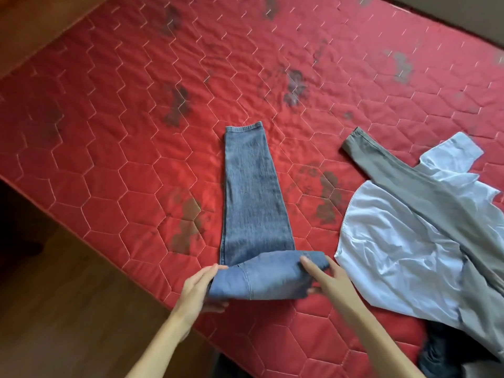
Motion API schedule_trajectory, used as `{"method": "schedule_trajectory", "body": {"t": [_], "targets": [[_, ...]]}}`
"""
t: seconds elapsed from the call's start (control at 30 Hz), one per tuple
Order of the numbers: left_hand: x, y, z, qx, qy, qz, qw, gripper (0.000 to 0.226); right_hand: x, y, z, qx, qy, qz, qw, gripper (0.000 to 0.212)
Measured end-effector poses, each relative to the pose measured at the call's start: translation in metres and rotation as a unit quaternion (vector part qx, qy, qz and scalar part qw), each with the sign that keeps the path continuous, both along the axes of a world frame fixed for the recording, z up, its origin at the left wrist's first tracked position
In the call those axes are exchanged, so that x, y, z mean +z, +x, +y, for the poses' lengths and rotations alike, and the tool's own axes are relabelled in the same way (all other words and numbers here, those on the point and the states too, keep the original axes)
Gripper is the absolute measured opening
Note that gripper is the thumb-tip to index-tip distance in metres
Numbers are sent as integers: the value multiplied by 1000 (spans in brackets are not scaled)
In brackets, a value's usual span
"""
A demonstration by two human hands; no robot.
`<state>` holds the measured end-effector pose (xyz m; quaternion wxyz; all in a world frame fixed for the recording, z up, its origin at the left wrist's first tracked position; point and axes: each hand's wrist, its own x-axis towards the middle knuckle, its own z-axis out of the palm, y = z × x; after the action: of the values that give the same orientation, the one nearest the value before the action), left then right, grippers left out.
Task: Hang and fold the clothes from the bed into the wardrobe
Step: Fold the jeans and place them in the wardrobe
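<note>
Had the jeans (pixel 252 192) flat on the red bed (pixel 109 118), long axis near to far, hems pointing far, waist end folded over at the near side. Pinched that fold's left end in the left grip (pixel 195 287), its right end in the right grip (pixel 327 279), thumbs under. Saw a white shirt (pixel 387 241) heaped just right.
</note>
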<state>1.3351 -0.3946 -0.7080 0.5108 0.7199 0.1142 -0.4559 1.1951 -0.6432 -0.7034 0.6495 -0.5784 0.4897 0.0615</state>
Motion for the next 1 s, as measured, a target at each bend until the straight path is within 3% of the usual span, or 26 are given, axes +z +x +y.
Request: {"method": "schedule_trajectory", "body": {"t": [0.07, 0.2, 0.33, 0.4, 0.47, 0.57, 0.7, 0.83, 1.0], "targets": [[-5, 20, -18, 42, 7, 14, 999, 48, -11, 21, -14, 23, -11, -2, 1000, 46], [-36, 54, -40, 98, 29, 46, 994, 88, -47, 54, -38, 75, -31, -5, 997, 39], [-67, 76, -43, 57, 63, -5, 996, 93, -78, 71, -45, 104, -66, -2, 992, 66], [-87, 80, -36, -89, 166, -73, 979, 95, -91, 73, -43, 119, -104, 31, 987, 61], [-101, 76, -30, -188, 259, -109, 941, 93, -99, 71, -37, 132, -132, 79, 979, 51], [-103, 65, -29, -184, 270, -78, 942, 89, -105, 63, -18, 95, -98, 133, 982, 56], [-95, 48, -25, -163, 246, -51, 954, 65, -104, 44, -3, 88, -73, 156, 981, 45], [-85, 29, -13, -134, 243, -36, 960, 82, -89, 26, 1, 99, -1, 162, 982, 32], [-54, -15, 16, -134, 201, 57, 969, 98, -54, -18, 16, 107, 17, 205, 973, 34]]}}
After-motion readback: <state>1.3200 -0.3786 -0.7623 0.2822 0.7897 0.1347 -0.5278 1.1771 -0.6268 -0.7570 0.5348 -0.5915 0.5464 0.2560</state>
